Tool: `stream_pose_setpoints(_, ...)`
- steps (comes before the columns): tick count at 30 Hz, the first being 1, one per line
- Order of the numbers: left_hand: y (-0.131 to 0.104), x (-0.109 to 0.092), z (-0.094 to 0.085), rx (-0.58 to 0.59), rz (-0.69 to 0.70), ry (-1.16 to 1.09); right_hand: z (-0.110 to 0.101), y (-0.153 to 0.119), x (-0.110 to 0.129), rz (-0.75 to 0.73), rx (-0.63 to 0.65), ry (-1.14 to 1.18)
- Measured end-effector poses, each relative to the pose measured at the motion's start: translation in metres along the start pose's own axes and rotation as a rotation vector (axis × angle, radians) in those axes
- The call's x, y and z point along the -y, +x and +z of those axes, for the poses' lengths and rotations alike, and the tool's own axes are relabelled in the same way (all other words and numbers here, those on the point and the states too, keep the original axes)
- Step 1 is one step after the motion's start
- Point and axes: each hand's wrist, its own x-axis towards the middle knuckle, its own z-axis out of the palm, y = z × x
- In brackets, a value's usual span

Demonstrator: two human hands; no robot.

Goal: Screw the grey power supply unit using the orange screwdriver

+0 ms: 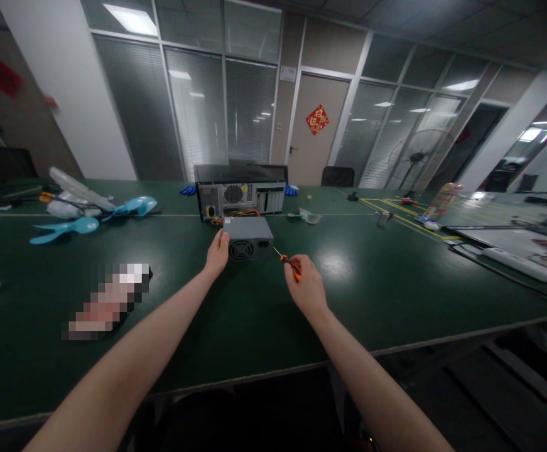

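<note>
A grey metal power supply (254, 235) with a round fan grille sits on the green table in front of an open computer case (240, 194). My left hand (217, 253) grips its left side, fingers partly hidden behind it. In my right hand (307, 282) is an orange and black screwdriver (291, 265), its thin shaft pointing up and left at the lower right edge of the power supply. Whether the tip touches the metal cannot be made out. Red and yellow cables run between the power supply and the case.
Light blue plastic pieces (73, 229) and white parts lie on the green table (254, 326) at left, a pixelated object (110, 304) nearer me. A small clear item (309, 216) is right of the case. Farther right are a bottle (443, 201) and a white power strip (522, 263).
</note>
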Motion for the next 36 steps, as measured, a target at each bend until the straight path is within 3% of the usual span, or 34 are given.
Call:
stream_pose_setpoints(4,0.0,-0.0006,0.0007,-0.013,0.009,0.005,0.0017,-0.0002,-0.0021,0.113,0.064,-0.047)
stream_pose_setpoints(9,0.0003,0.0005,0.0005,-0.006,0.013,0.01,0.0016,0.0014,-0.0015,-0.023,-0.086,-0.006)
stream_pose_setpoints(15,0.0002,-0.0002,0.0003,-0.015,-0.024,0.015,0.0017,0.0005,-0.0031,0.058,0.038,0.007)
stream_pose_setpoints(21,-0.0002,-0.0014,-0.0006,-0.001,-0.026,0.021,0.0002,0.0006,0.0,-0.02,-0.096,-0.053)
stream_pose_setpoints(27,-0.0007,-0.002,-0.0005,-0.005,-0.033,0.012,0.0008,0.0006,-0.0021,0.075,0.018,-0.07)
stream_pose_setpoints(33,-0.0003,-0.0017,0.0002,-0.008,-0.001,0.001,0.0008,0.0007,0.0012,-0.012,-0.095,-0.057)
stream_pose_setpoints(36,-0.0004,-0.0015,0.0003,-0.015,0.005,-0.006,0.0013,0.0006,0.0017,0.025,-0.017,-0.058)
